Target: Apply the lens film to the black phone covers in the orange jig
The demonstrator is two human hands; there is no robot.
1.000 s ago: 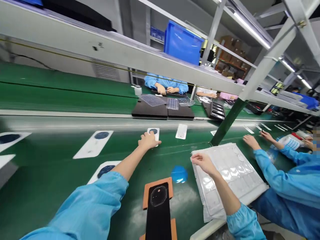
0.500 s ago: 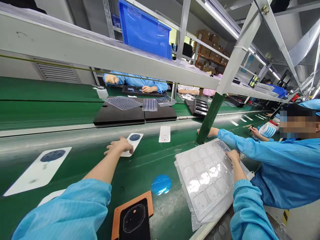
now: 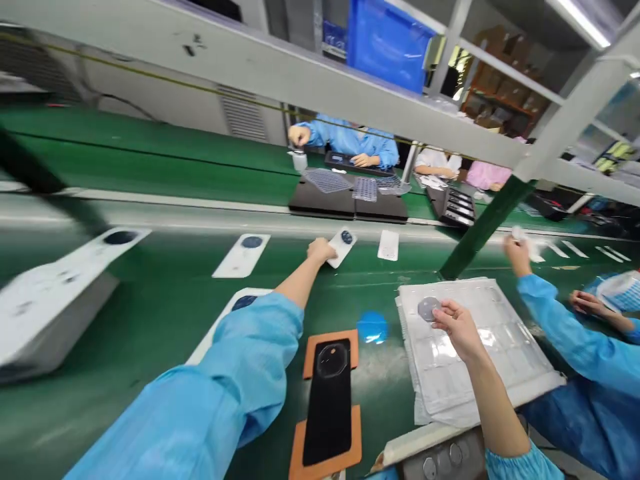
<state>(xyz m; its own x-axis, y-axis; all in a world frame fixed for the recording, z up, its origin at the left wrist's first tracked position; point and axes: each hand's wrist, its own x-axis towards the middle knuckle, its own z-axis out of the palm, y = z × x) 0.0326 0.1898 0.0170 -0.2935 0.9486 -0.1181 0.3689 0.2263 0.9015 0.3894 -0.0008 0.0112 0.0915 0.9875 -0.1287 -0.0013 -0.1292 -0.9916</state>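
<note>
My left hand (image 3: 320,251) reaches out over the green conveyor belt (image 3: 150,300) and grips the near end of a white phone back cover (image 3: 343,245) with a dark round camera ring, lifting it at a tilt. My right hand (image 3: 456,325) hovers over a stack of clear blister trays (image 3: 480,353) and pinches a grey round disc (image 3: 429,309). Below me lies a black jig on an orange pad (image 3: 330,400) with a round cut-out near its top. A blue round film (image 3: 373,328) lies between jig and trays.
More white covers (image 3: 241,255) ride the belt, one plain (image 3: 389,245). A green post (image 3: 483,230) rises behind the trays. A co-worker's blue sleeve and hand (image 3: 517,255) reach in from the right. Across the belt sit people in blue at black mats (image 3: 350,203).
My left hand has taken hold of the white cover and tilted it up. My right hand came back from the tray's far corner with a grey disc in its fingers. The view swung left.
</note>
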